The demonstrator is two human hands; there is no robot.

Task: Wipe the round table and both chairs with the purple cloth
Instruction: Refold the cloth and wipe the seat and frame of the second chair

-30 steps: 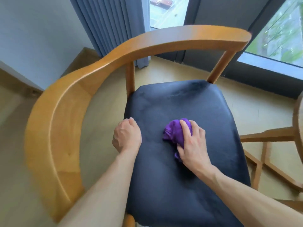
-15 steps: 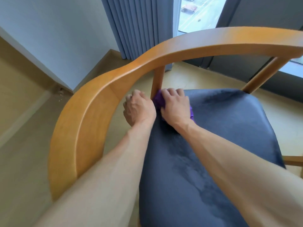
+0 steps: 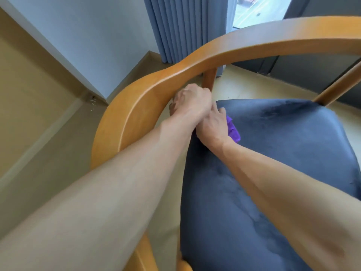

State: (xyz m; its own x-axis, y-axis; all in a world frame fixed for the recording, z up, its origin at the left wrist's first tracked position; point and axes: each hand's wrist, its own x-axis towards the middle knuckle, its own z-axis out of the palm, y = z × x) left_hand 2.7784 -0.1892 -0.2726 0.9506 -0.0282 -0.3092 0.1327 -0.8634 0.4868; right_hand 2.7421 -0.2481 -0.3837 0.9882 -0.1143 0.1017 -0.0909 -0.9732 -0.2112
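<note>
Purple cloth [image 3: 233, 132] lies bunched on the dark seat [image 3: 283, 173] of the chair [image 3: 195, 61], near the seat's far-left corner, and only a small part of it shows, poking out from under the right hand [image 3: 214, 125]. The right hand lies palm down on top of the cloth and presses it to the cushion; its fingers run forward under the other hand, so whether they are curled round the cloth cannot be told. The left hand [image 3: 190, 103] sits just beside and partly over the right one, at the seat's edge close under the curved wooden armrest and next to the upright wooden post [image 3: 209, 80] that joins seat and rail. Its fingers are bent downward out of sight, and what they touch, if anything, cannot be told. Both bare forearms reach in from the lower edge of the view and nearly meet at the wrists. Beyond the chair stand a blue-grey curtain [image 3: 185, 28], a pale wall [image 3: 88, 36] and a window [image 3: 259, 10], with beige floor [image 3: 39, 124] to the left.
</note>
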